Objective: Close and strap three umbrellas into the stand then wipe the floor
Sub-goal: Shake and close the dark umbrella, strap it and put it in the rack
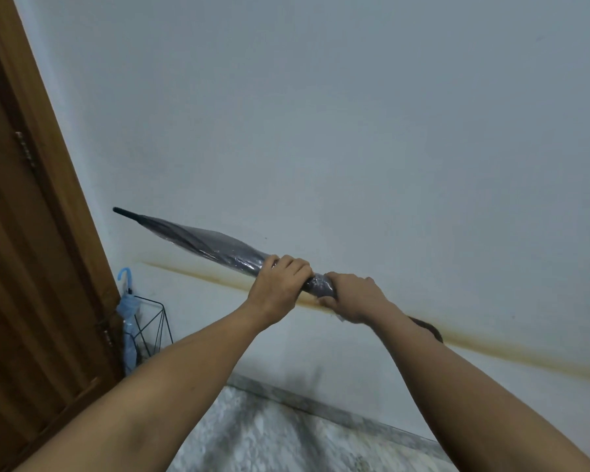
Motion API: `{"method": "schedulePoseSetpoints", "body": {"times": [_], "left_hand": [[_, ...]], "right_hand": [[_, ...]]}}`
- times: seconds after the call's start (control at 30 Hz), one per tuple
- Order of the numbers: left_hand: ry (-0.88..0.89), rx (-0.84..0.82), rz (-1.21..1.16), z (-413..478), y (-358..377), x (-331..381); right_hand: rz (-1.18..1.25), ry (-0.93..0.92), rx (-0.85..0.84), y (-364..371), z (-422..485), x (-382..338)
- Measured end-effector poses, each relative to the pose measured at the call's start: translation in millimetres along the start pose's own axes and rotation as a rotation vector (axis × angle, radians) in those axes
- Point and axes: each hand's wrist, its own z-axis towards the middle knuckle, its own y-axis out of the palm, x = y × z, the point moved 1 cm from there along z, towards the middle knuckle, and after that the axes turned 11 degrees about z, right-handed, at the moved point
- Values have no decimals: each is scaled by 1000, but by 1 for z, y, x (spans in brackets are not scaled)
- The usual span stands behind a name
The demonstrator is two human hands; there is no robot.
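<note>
**Dark umbrella** [215, 247]: folded, held off the floor at mid-frame against the pale wall [355, 114]. The long axis was laid from the tip at left of centre down to the right, where a dark curved handle [428, 328] was partly hidden behind the right forearm.

**Left hand** [280, 289]: fingers were curled over the gathered canopy, on the tip side.

**Right hand** [356, 298]: wrapped round the canopy's lower end, just beside the left. Whether a strap was pinched could not be told.

**Wire stand** [155, 321]: set at lower left beside the wooden door [31, 284], with a light blue umbrella [129, 321] already lodged in it.

**Relation noted:** the stand was placed below and left of the tip, nearer the left hand. The tip end was judged to need swinging downward for insertion.

**Marbled floor** [286, 437]: seen at bottom centre.
</note>
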Motion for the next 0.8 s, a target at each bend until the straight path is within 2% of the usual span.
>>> {"method": "schedulePoseSetpoints", "body": {"times": [0.07,0.17,0.3,0.5,0.63,0.73,0.8], "left_hand": [[-40,-8,18,3,0,-2],[-82,-39,-40,9,-1,-4],[-212,-196,-179,12,-8,-9],[-511,-254,-385,-11,1,-33],[-644,-290,-562,-20,8,-48],[-689,-289,-621,-27,12,-60],[-718,-269,-633,-33,15,-73]], "right_hand": [[-203,-70,135,12,4,0],[-293,-159,282,22,3,-2],[-255,-260,458,26,4,-4],[-206,-416,511,11,25,-25],[129,-433,655,10,28,-36],[501,-306,751,6,35,-56],[798,-157,809,3,45,-72]]}}
